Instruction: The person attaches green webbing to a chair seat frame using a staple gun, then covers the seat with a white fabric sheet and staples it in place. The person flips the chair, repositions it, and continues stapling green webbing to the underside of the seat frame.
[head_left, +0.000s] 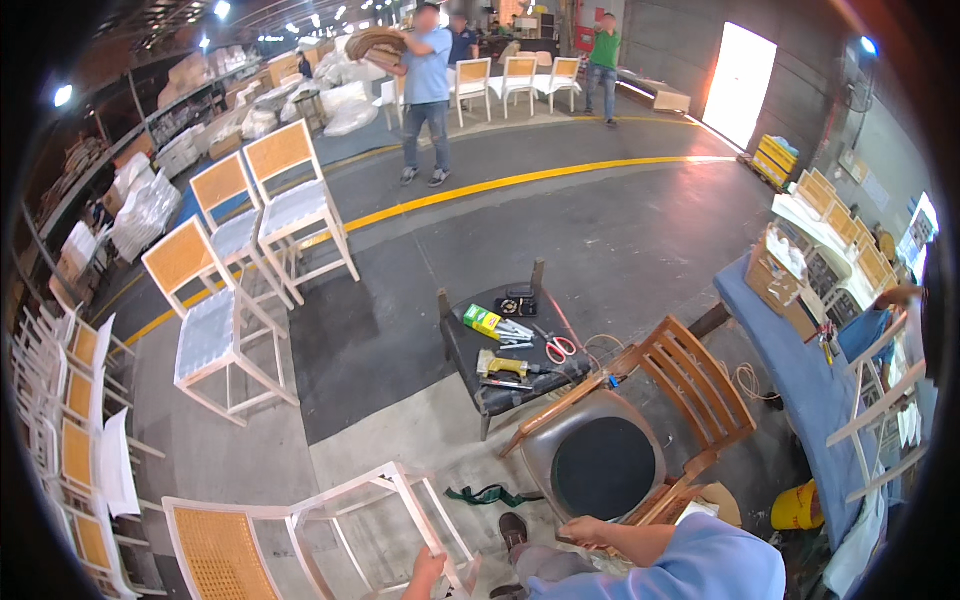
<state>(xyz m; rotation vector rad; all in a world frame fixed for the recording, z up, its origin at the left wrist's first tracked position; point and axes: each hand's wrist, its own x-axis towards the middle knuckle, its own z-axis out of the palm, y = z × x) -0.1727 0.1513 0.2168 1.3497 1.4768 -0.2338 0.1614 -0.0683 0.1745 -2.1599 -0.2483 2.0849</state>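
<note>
A pale wooden chair frame with a woven cane back lies tipped at the lower left, its seat opening bare. My left hand is closed around one of its rails near the bottom edge. My right hand is closed beside the front of a brown wooden armchair with a round dark seat pad. What those fingers hold, if anything, is hidden. Between the two chairs, a dark green strap lies on the floor by my shoe.
Ahead, a low black stool carries a yellow power tool, scissors and a green box. Cane-back chairs stand left. A blue-covered table and yellow bucket are right. A person carries brown pieces beyond.
</note>
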